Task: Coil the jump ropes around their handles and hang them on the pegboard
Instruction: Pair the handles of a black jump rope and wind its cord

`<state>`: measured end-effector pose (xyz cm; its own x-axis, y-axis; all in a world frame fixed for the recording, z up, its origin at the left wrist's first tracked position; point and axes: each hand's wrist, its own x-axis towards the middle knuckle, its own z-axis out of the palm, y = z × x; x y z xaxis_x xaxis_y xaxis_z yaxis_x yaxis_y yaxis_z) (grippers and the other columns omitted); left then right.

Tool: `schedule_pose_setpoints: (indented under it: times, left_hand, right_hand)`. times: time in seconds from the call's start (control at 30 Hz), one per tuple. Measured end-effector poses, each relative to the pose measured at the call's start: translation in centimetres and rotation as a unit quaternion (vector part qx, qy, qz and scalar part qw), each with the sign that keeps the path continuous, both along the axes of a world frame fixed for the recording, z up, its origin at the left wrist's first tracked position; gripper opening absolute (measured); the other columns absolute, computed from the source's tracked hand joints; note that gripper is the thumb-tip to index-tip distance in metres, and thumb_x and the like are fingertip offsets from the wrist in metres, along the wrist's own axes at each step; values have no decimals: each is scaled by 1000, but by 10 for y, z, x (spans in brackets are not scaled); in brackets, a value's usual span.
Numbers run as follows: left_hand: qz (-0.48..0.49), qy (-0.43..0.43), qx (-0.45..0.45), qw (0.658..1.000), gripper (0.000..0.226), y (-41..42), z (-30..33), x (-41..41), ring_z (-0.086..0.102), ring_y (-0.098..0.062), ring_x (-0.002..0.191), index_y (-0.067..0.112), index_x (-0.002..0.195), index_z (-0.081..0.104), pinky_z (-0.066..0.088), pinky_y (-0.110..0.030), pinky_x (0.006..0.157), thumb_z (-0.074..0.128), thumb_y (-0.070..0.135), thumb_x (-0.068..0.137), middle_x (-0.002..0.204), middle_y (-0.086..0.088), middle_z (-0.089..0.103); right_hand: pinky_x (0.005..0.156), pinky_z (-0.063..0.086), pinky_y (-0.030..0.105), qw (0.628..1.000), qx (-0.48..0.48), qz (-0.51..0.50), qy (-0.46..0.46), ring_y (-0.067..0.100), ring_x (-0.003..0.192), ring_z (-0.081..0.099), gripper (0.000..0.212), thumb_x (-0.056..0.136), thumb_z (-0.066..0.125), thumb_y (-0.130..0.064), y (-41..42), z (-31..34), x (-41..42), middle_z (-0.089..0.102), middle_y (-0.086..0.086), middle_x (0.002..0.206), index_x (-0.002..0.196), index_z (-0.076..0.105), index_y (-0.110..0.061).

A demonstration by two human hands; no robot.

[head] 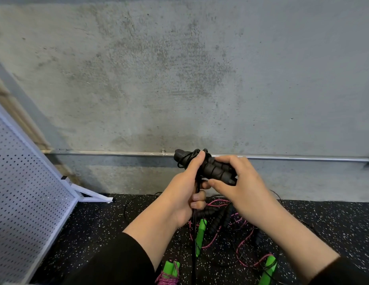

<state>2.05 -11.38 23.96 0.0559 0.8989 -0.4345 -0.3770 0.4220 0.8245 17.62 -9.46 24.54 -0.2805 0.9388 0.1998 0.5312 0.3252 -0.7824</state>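
Nearest you, on the speckled floor (97, 233): a green-handled rope (171, 270) already bundled in pink cord, then a loose tangle of pink cord (244, 241), more green handles (200, 233) and spare black handles (218, 219). Thin black cord trails through it all, so expect snags when you pull slack.

Above the pile, at mid-height: the black jump rope (212, 169), both handles held together, several turns of cord already round them. It should handle light; the ribbed foam looks grippy and slightly soft, the cord thin, springy and likely to unwind if tension drops. Take hold across the wraps, not the bare handle ends.

Your left hand (185, 194) has its fingers curled round the hanging cord, thumb pressed up on the coil. Your right hand (241, 182) has its fingers (222, 160) curled over the far side of the bundle, thumb underneath.

Far left: the white pegboard (25, 182), leaning, well apart from the rope. Beyond: the concrete wall (179, 68).
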Motion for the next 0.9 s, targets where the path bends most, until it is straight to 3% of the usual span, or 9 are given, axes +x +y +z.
schedule_pose_setpoints:
  times: [0.1, 0.17, 0.2, 0.3, 0.37, 0.47, 0.67, 0.8, 0.9]
  left_hand:
    - [6, -13, 5, 1000, 48, 0, 3, 1, 22, -8, 48, 17, 96, 56, 17, -19, 36, 67, 63, 85, 65, 3, 42]
    - [6, -11, 12, 1000, 44, 0, 4, 1, 21, -8, 49, 18, 92, 52, 16, -18, 37, 67, 59, 88, 64, 4, 41]
    - [5, -8, 16, 1000, 44, 0, 5, 1, 21, -7, 49, 17, 92, 52, 16, -18, 37, 67, 58, 88, 64, 4, 41]
    - [0, 6, 21, 1000, 45, 0, 5, 1, 22, -7, 48, 17, 92, 52, 16, -19, 38, 68, 58, 87, 64, 5, 41]
    - [-6, 18, 14, 1000, 45, 0, 5, 0, 23, -7, 48, 17, 89, 53, 17, -19, 38, 67, 60, 86, 64, 5, 41]
    - [-21, 35, 3, 999, 50, -1, 6, -2, 23, -7, 47, 16, 96, 55, 18, -19, 37, 67, 63, 85, 66, 4, 45]
    - [-47, 70, -22, 996, 57, -2, 13, -4, 18, -6, 47, 14, 113, 66, 16, -19, 38, 63, 65, 88, 63, 8, 47]
    - [-56, 69, -21, 996, 75, -4, 14, -3, 20, -6, 45, 8, 126, 63, 16, -18, 39, 59, 71, 86, 63, 7, 49]
    - [-40, 51, -19, 998, 87, -4, 15, -4, 21, -5, 45, 5, 127, 63, 18, -18, 38, 55, 79, 80, 64, 7, 48]
  right_hand:
    - [82, 50, 11, 993, -91, -1, 76, 0, 97, 64, 44, 80, 79, -47, 2, 4, 5, 65, -12, 112, 118, 58, -41]
    - [69, 61, 36, 953, -242, -2, 184, 21, 81, 70, 56, 81, 64, -66, 1, 8, 6, 73, 1, 107, 125, 61, -32]
    - [61, 59, 38, 921, -318, 12, 227, 27, 72, 68, 63, 84, 54, -71, 0, 10, 6, 75, 8, 106, 124, 65, -25]
    - [48, 51, 26, 852, -434, 45, 290, 23, 57, 59, 66, 98, 38, -65, -1, 11, 6, 69, 20, 85, 107, 77, -12]
    - [45, 48, 23, 841, -441, 47, 311, 20, 53, 54, 58, 102, 41, -55, 0, 12, 7, 62, 17, 74, 103, 77, -9]
    - [48, 44, 23, 832, -441, 42, 335, 17, 54, 47, 44, 105, 45, -45, 2, 10, 7, 56, 14, 71, 112, 68, -8]
    - [58, 52, 27, 886, -325, -2, 329, 12, 68, 52, 20, 104, 52, -36, 8, 6, 10, 59, 4, 85, 110, 69, -27]
    - [69, 56, 32, 953, -187, -49, 234, 15, 84, 59, 16, 104, 53, -32, 10, 5, 13, 66, -3, 101, 113, 66, -36]
    - [71, 57, 31, 971, -142, -36, 187, 13, 88, 61, 19, 104, 53, -30, 10, 6, 16, 68, -4, 108, 114, 63, -42]
